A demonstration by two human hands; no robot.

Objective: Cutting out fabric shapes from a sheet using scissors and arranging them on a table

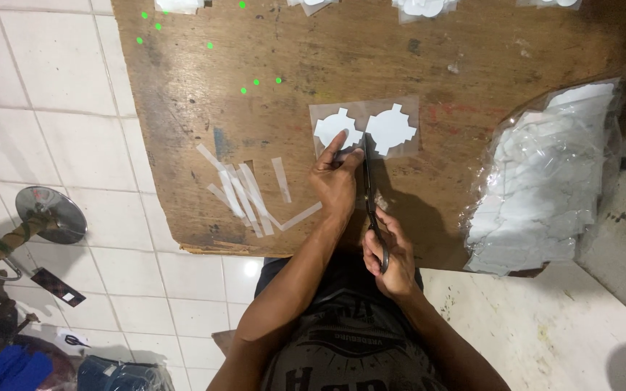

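Near the middle of the frame a clear plastic sheet point(365, 129) lies flat on the brown wooden worktop point(269, 58), carrying two white cut-out shapes side by side. The left hand point(336, 179) rests on the sheet's lower left part, its fingers stretched forward and pressing down on the left white shape, so it is spread rather than closed around anything. The right hand point(389, 257), lower in the frame and at the worktop's near edge, is closed around the handles of a pair of dark scissors point(369, 192); the blades run up between the two white shapes, and how far they are parted cannot be told. To the left of the hands, a scatter of narrow clear strips point(244, 192) lies loose on the wood, some crossing each other. At the right edge of the frame a large clear plastic bag point(545, 181) sits on the worktop, stuffed with a thick pile of white and clear cut pieces. Along the top edge of the frame several small clear packets point(422, 9) hold more white shapes. On the white tiled floor point(52, 87) at lower left stands a round metal disc point(51, 213) on a stem.
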